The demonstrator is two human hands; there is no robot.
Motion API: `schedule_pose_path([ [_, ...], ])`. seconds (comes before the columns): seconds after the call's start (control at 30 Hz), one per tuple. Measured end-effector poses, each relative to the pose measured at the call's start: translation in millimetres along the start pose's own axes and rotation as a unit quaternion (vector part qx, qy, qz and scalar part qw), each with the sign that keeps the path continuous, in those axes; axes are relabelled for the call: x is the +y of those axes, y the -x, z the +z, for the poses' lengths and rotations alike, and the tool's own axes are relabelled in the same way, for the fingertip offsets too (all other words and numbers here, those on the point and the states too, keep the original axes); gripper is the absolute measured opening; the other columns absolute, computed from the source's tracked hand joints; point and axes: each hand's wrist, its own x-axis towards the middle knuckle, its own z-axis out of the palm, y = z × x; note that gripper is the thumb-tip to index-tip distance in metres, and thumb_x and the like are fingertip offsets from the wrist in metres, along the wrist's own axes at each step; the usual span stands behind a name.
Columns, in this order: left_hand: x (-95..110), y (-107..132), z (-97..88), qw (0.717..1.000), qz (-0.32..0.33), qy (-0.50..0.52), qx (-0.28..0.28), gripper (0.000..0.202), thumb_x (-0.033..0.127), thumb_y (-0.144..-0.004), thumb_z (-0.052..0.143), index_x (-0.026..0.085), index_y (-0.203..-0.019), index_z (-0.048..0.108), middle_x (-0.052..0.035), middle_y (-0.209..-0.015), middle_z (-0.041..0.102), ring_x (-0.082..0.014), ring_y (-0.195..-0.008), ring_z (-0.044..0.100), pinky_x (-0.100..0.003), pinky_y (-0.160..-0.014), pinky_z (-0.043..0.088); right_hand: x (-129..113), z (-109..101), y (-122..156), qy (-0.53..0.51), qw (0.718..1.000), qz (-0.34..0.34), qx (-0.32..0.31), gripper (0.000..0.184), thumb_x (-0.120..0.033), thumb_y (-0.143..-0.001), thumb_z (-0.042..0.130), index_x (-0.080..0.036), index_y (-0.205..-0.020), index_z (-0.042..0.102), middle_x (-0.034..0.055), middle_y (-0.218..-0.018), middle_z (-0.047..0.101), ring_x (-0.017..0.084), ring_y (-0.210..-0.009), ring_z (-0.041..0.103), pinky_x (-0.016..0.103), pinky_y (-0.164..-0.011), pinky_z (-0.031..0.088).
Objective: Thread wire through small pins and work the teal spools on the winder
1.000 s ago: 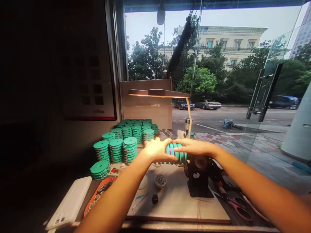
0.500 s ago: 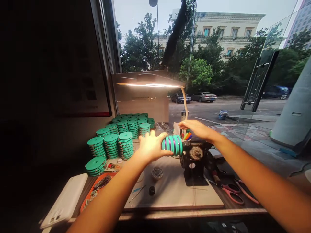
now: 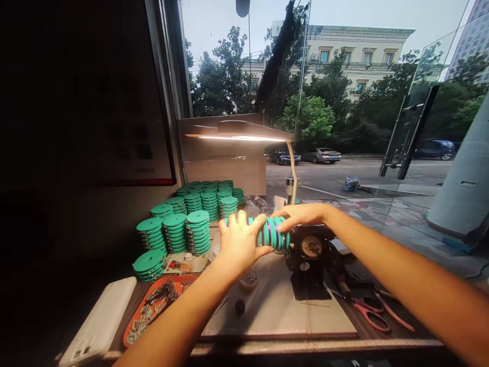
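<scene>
My left hand (image 3: 240, 237) is wrapped round a row of green spools (image 3: 272, 234) with purple line between their rims, held sideways above the board. Its fingers spread over the far side and the thumb lies below. My right hand (image 3: 300, 216) reaches over the right end of the same row, fingers and thumb pressed on the spools. Just right of them stands a black machine (image 3: 311, 265) with a round dial on its front. Below my hands are a small bowl (image 3: 249, 279) of grey bits and a dark round knob (image 3: 240, 307).
Stacks of green spools (image 3: 197, 233) crowd the left back. An orange tray (image 3: 128, 326) of metal pieces and a white phone-like box (image 3: 99, 321) lie front left. Pink-handled scissors (image 3: 372, 316) lie right. A lit lamp (image 3: 240, 132) hangs over the table, before a glass pane.
My right hand has come down and left from above the machine onto the right end of the spools. My left hand keeps its hold; the view has shifted slightly.
</scene>
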Motion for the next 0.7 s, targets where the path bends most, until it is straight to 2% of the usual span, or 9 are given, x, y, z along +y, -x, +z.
schedule_pose_path([
  [0.07,-1.6,-4.2,-5.4,0.999,0.003,0.016,-0.047,0.068,0.065,-0.058,0.05,0.037,-0.119,0.037,-0.011,-0.104,0.047,-0.0323,-0.096,0.044,-0.048,-0.074,0.035,-5.3,10.8,7.3,0.044,0.998,-0.007,0.035,0.049,-0.043,-0.062,0.063,-0.017,-0.102,0.055,0.0041,-0.093,0.062,0.018,-0.081,0.057,0.031,-0.071,0.046],
  [0.13,-4.5,-10.1,-11.0,0.994,0.011,0.037,-0.102,0.071,0.068,-0.058,0.046,0.036,-0.12,0.036,-0.012,-0.105,0.047,-0.0343,-0.098,0.044,-0.051,-0.074,0.035,-7.0,29.9,15.0,0.146,0.978,-0.03,0.149,0.061,-0.04,-0.057,0.067,-0.015,-0.11,0.048,0.0081,-0.102,0.058,0.022,-0.09,0.054,0.036,-0.078,0.043],
  [0.23,-11.2,-21.9,-17.6,0.984,0.032,0.064,-0.166,0.075,0.073,-0.055,0.042,0.036,-0.12,0.037,-0.0121,-0.105,0.049,-0.0359,-0.098,0.046,-0.052,-0.073,0.037,-0.3,67.2,20.9,0.308,0.89,-0.09,0.324,0.058,-0.03,-0.062,0.064,-0.013,-0.114,0.045,0.0135,-0.115,0.051,0.028,-0.108,0.044,0.046,-0.094,0.028],
  [0.3,-15.8,-30.3,-20.9,0.976,0.052,0.08,-0.196,0.076,0.075,-0.053,0.04,0.035,-0.117,0.04,-0.0103,-0.1,0.053,-0.0339,-0.093,0.05,-0.047,-0.07,0.04,7.4,90.3,20.5,0.364,0.841,-0.106,0.385,0.051,-0.022,-0.069,0.054,-0.013,-0.118,0.041,0.0139,-0.123,0.045,0.027,-0.116,0.036,0.047,-0.099,0.021],
  [0.37,-19.3,-37.4,-24.0,0.965,0.075,0.1,-0.229,0.075,0.075,-0.053,0.039,0.033,-0.114,0.043,-0.0072,-0.093,0.057,-0.0295,-0.086,0.054,-0.04,-0.067,0.043,12.4,106.0,19.5,0.383,0.82,-0.098,0.414,0.05,-0.016,-0.073,0.046,-0.015,-0.122,0.038,0.0129,-0.127,0.041,0.025,-0.121,0.03,0.046,-0.1,0.019],
  [0.47,-21.5,-43.1,-28.6,0.951,0.098,0.128,-0.265,0.07,0.073,-0.054,0.042,0.03,-0.109,0.047,-0.0026,-0.089,0.061,-0.0227,-0.079,0.056,-0.031,-0.064,0.043,8.4,107.3,23.7,0.352,0.831,-0.102,0.419,0.054,-0.017,-0.07,0.047,-0.015,-0.123,0.036,0.0131,-0.127,0.041,0.026,-0.121,0.03,0.047,-0.1,0.02],
  [0.6,-20.4,-42.5,-31.7,0.945,0.093,0.142,-0.28,0.068,0.071,-0.055,0.043,0.03,-0.109,0.047,-0.0018,-0.091,0.062,-0.0211,-0.08,0.057,-0.028,-0.063,0.043,-8.8,66.3,32.6,0.19,0.899,-0.097,0.382,0.054,-0.021,-0.063,0.051,-0.019,-0.117,0.043,0.0094,-0.124,0.044,0.026,-0.117,0.036,0.045,-0.097,0.026],
  [0.67,-19.9,-41.4,-31.5,0.947,0.085,0.139,-0.278,0.073,0.071,-0.055,0.043,0.03,-0.115,0.042,-0.0035,-0.096,0.061,-0.023,-0.084,0.056,-0.031,-0.066,0.042,-13.7,39.9,30.6,0.098,0.944,-0.049,0.311,0.045,-0.026,-0.07,0.048,-0.02,-0.114,0.046,0.0071,-0.124,0.045,0.025,-0.115,0.038,0.043,-0.096,0.028],
  [0.7,-19.9,-41.3,-31.2,0.947,0.082,0.138,-0.278,0.075,0.071,-0.055,0.044,0.031,-0.117,0.04,-0.0043,-0.1,0.06,-0.0238,-0.086,0.055,-0.032,-0.068,0.042,-14.6,29.1,27.9,0.069,0.965,-0.027,0.253,0.043,-0.031,-0.072,0.047,-0.02,-0.114,0.047,0.0069,-0.122,0.046,0.025,-0.114,0.039,0.042,-0.095,0.029],
])
